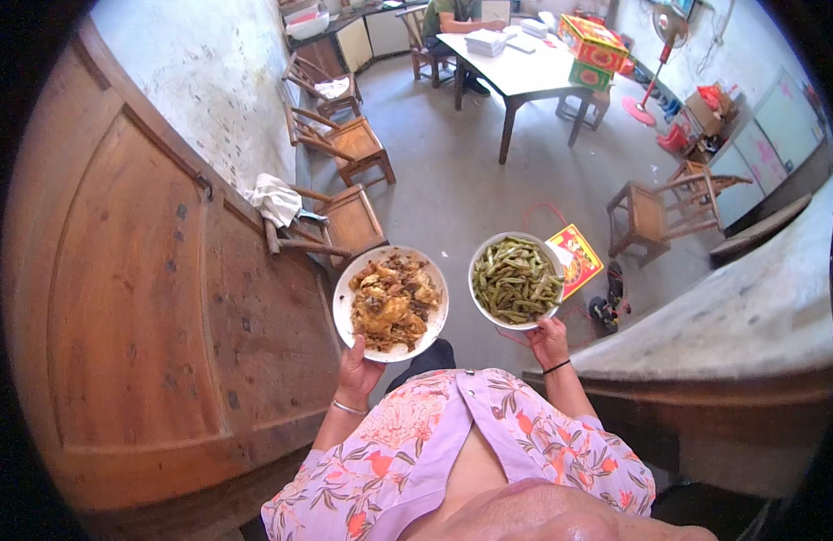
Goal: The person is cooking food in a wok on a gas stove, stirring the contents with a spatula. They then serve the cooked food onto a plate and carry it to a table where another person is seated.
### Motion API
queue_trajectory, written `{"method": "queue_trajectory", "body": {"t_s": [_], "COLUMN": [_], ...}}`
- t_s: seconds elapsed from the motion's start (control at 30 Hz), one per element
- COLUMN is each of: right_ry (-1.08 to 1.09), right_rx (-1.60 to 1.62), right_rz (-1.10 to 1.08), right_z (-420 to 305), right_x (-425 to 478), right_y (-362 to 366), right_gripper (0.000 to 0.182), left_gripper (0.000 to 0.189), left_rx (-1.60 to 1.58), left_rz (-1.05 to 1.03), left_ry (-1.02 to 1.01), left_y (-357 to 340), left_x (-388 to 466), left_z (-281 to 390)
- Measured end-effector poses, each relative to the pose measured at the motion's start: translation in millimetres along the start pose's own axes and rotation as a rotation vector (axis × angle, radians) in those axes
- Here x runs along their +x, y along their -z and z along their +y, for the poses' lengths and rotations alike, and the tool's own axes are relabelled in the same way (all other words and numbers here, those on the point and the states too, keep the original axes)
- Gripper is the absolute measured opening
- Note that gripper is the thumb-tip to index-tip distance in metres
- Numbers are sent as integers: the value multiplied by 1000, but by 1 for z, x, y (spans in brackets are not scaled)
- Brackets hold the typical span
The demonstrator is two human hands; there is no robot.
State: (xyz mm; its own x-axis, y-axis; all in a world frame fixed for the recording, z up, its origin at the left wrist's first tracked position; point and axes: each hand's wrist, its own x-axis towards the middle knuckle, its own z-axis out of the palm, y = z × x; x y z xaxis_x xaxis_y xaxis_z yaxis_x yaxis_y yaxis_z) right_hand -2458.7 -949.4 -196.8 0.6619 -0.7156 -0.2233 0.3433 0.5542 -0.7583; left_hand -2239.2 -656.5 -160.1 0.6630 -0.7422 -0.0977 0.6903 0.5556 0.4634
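Observation:
My left hand grips the near rim of a white plate, its thumb on the edge. On that plate lies a heap of browned, egg-like food with dark bits. In my right hand is a round bowl filled with cooked green beans, held at its lower right rim. Plate and bowl are apart, side by side in front of my body. The fingers beneath both dishes are mostly hidden.
Wooden chairs line the left wall beside a wooden door. Ahead, a person sits at a white-topped table bearing boxes. A red and yellow box, shoes and a chair stand on the right.

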Motion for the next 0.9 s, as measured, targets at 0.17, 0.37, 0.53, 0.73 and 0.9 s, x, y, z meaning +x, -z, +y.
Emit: {"method": "queue_trajectory", "body": {"t_s": [0.17,0.37,0.53,0.73,0.9], "right_ry": [64,20,86,68,16], "right_rx": [82,161,178,147,151], "right_rz": [114,193,230,240,210], "right_z": [-3,-4,-11,-27,-47], "right_x": [44,97,162,220,280], "right_y": [4,-13,-47,-36,-29], "right_gripper": [41,38,31,27,23], "left_gripper": [51,51,53,56,54], "left_rx": [-31,55,107,182,139], "left_rz": [-45,-68,-154,-123,-45], "left_ry": [99,141,135,114,186], "left_y": [8,-9,-27,-40,-53], "left_x": [80,168,239,291,329], "left_z": [4,31,54,50,39]}}
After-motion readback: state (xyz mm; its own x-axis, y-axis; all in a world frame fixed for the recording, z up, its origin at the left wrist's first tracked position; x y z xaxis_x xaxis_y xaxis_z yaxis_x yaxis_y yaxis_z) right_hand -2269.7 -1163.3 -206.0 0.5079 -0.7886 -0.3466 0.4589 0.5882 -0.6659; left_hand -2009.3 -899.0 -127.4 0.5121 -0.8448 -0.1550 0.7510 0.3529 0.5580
